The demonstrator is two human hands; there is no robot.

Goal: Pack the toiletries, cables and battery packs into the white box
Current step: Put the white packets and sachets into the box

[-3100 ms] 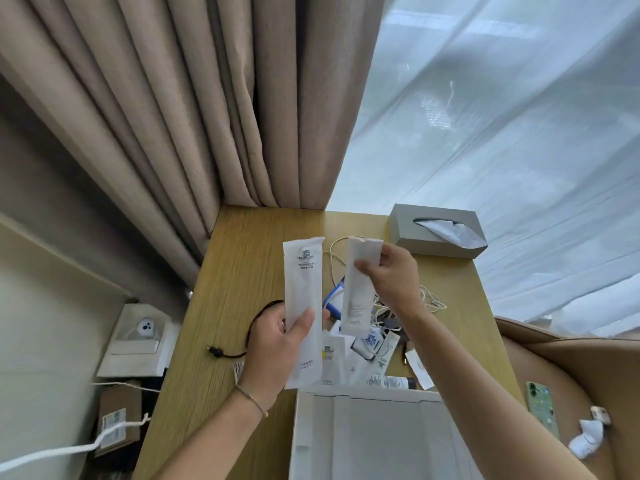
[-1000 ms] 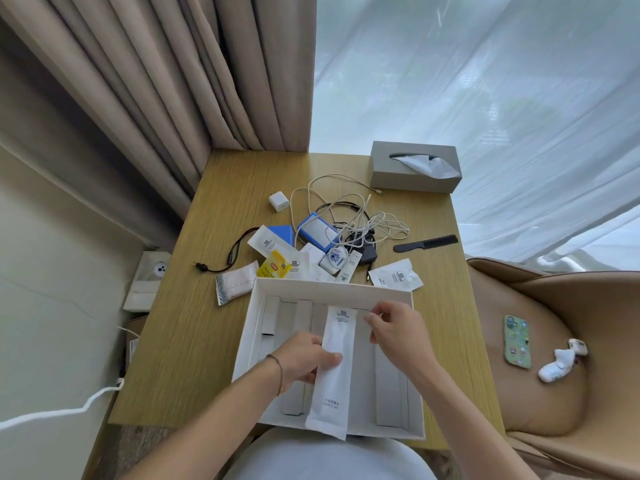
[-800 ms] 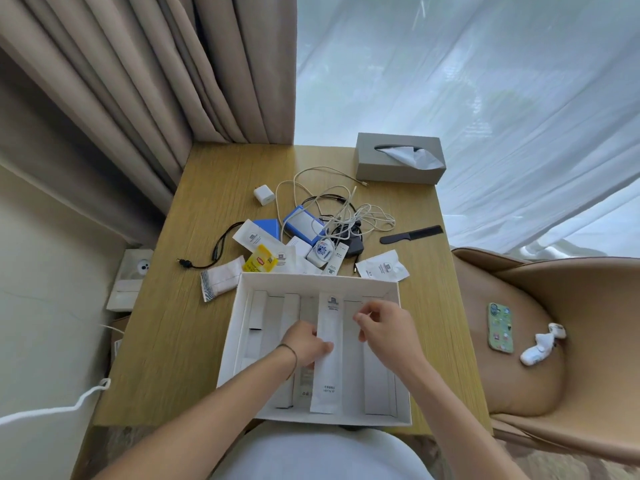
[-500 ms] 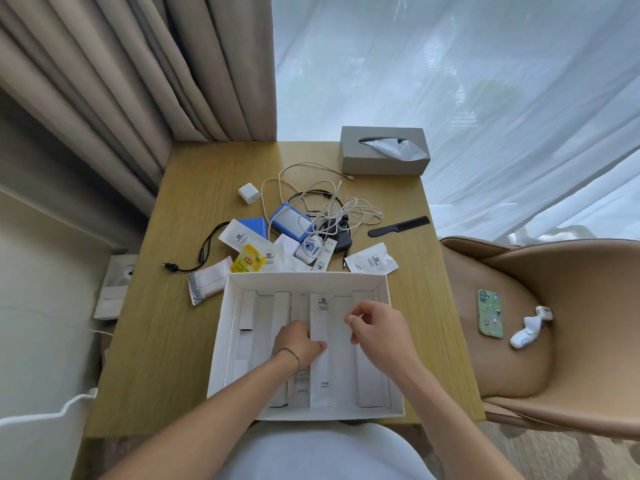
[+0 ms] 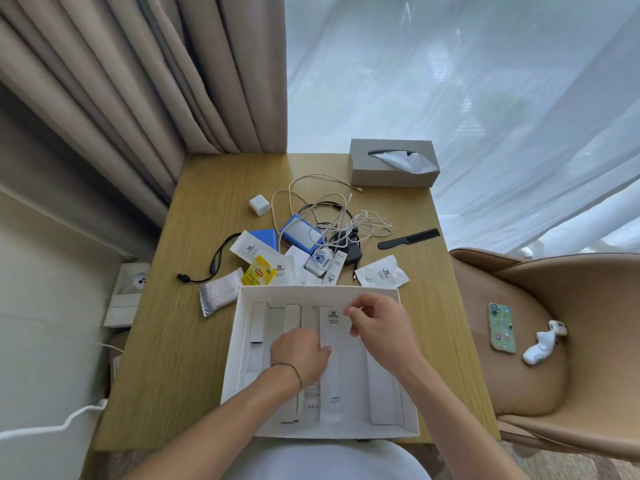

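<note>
the long white sachet (image 5: 334, 368) lies flat, lengthwise in my white box (image 5: 239, 344); cables (image 5: 341, 216) sit tangled beyond it.

A grey tissue box (image 5: 393, 163) stands at the far right corner of the wooden table (image 5: 145, 358). Beige curtains (image 5: 138, 74) hang far left, a sheer curtain (image 5: 467, 81) far right. On the tan chair (image 5: 540, 375) at right lies a green phone (image 5: 501, 328).

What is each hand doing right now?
Left hand: fingers curled, touching the long white packet in the white box; grip cannot be told.
Right hand: loosely curled, holding nothing.
</note>
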